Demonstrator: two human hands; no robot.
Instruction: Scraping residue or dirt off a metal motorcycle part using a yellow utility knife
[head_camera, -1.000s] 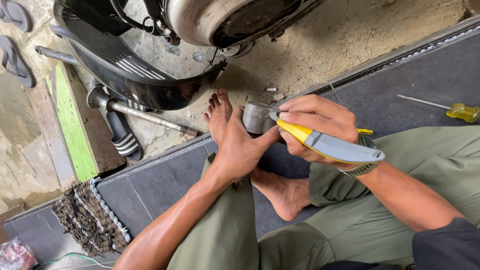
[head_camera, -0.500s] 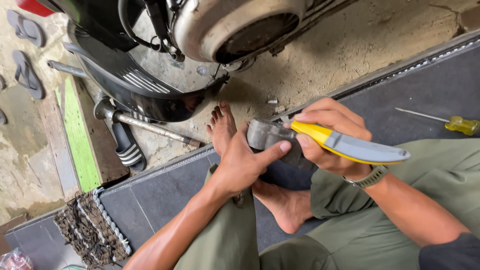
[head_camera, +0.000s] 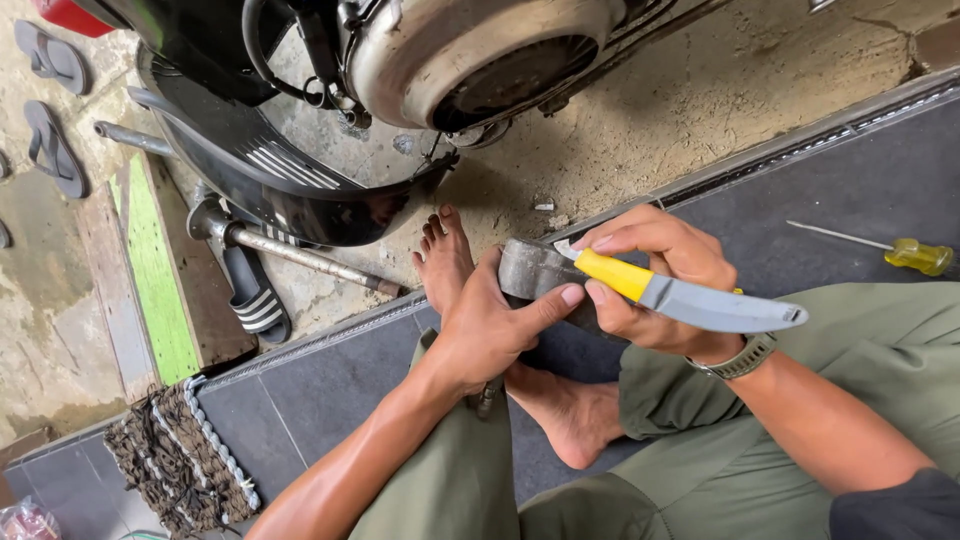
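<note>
I see the left hand (head_camera: 490, 335) gripping a grey metal part (head_camera: 530, 272), fingers wrapped around it. Right hand (head_camera: 655, 280) fingers clamp a yellow-handled knife (head_camera: 690, 298) against it. A screwdriver (head_camera: 895, 250) lies on the dark floor (head_camera: 850, 180) near the right edge.

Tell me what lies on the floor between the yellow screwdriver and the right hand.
Nothing: in the head view, only bare dark tile floor separates the screwdriver from the right hand, which grips a yellow-handled knife.
</note>
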